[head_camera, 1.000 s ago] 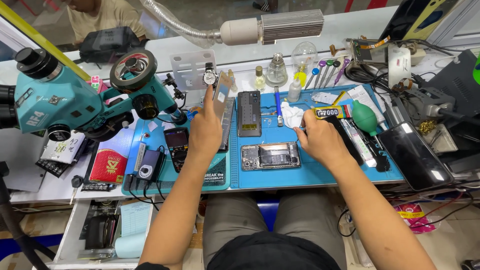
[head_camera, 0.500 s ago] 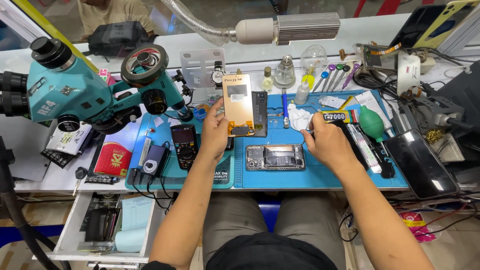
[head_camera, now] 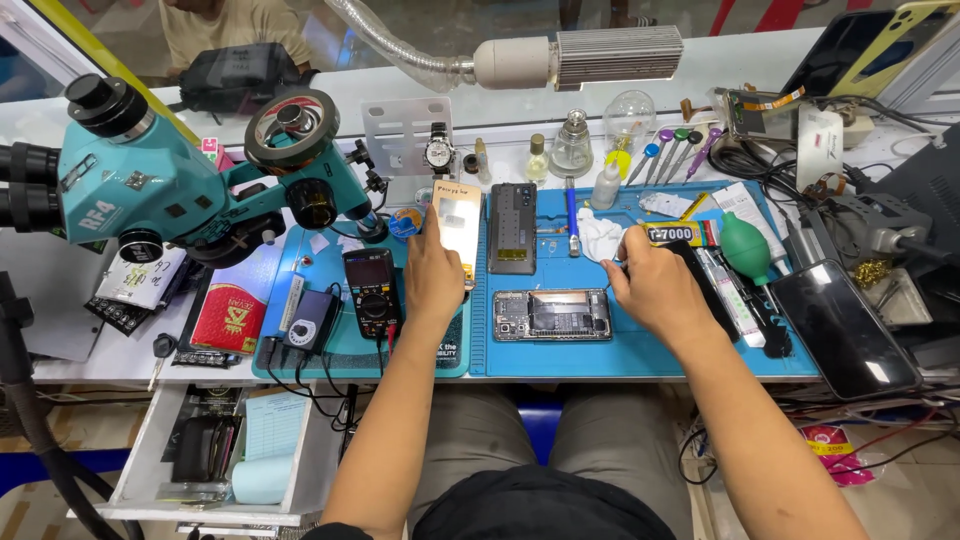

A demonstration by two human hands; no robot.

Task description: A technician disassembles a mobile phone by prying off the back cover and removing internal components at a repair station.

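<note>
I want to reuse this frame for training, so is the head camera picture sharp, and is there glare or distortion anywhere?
Head view: mostly sharp, evenly lit; the left hand and right hand show no motion blur; glare on the dark phone screen at right; wide-angle bending curves the far shelf edge.

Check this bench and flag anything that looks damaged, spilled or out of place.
One thing stands out: the phone on the blue mat lies opened, its inner parts bare, between the left hand and right hand. No spill shows.
</note>
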